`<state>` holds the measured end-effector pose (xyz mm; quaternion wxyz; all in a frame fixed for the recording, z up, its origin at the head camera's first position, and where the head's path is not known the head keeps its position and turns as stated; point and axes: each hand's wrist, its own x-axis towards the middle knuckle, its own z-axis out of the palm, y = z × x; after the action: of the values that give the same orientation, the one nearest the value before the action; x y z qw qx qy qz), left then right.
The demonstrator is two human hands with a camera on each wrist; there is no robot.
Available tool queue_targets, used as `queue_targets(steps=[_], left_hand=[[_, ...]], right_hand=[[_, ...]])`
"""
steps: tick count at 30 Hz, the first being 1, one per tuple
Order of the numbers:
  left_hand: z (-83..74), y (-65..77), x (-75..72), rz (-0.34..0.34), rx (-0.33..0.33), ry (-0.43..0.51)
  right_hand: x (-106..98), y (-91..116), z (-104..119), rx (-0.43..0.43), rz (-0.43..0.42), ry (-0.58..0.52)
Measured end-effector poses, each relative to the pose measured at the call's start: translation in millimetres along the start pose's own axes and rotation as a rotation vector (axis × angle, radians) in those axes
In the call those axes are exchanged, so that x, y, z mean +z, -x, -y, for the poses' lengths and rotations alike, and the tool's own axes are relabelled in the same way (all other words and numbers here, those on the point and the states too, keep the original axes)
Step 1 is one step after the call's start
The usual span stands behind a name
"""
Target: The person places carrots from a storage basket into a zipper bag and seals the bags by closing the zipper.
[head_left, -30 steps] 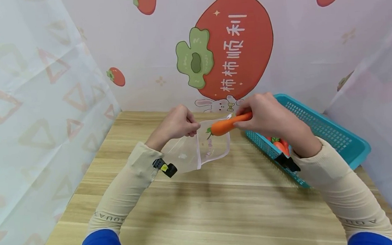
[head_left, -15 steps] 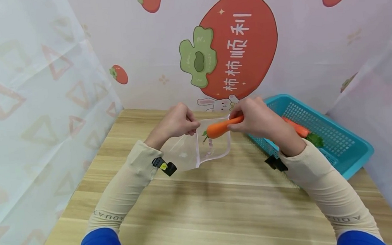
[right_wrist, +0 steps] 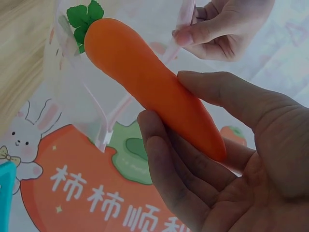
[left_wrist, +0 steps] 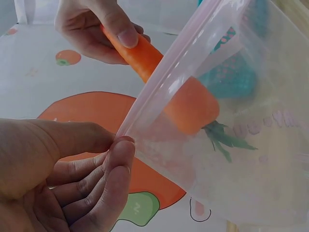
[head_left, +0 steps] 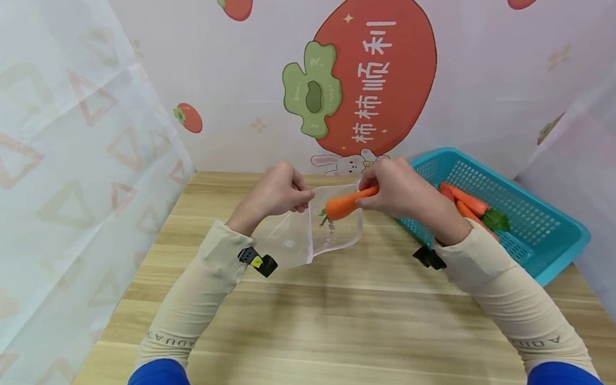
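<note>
Two hands: left [head_left: 277,194] pinching bag [head_left: 312,235], right [head_left: 395,188] gripping carrot [head_left: 342,205], backdrop lettering "柿柿顺利" [head_left: 366,80].

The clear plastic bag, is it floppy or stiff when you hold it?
Probably floppy: the clear plastic zip bag sags below the left hand pinching its rim. It likely feels light, being thin and see-through. The orange toy carrot, held by the right hand, may tug its mouth sideways.

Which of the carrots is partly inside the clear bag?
The carrot held by the right hand, leafy end already through the bag mouth. The other carrots lie in the blue basket.
</note>
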<state>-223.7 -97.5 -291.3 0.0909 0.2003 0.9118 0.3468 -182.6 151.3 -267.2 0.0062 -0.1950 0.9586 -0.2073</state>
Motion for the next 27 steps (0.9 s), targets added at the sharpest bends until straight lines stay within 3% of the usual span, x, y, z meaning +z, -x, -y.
queue_targets(steps=[27], left_hand=[[-10.7, -5.1, -0.9, 0.005, -0.006, -0.008]], right_hand=[[17.7, -9.6, -3.9, -0.017, -0.021, -0.021]])
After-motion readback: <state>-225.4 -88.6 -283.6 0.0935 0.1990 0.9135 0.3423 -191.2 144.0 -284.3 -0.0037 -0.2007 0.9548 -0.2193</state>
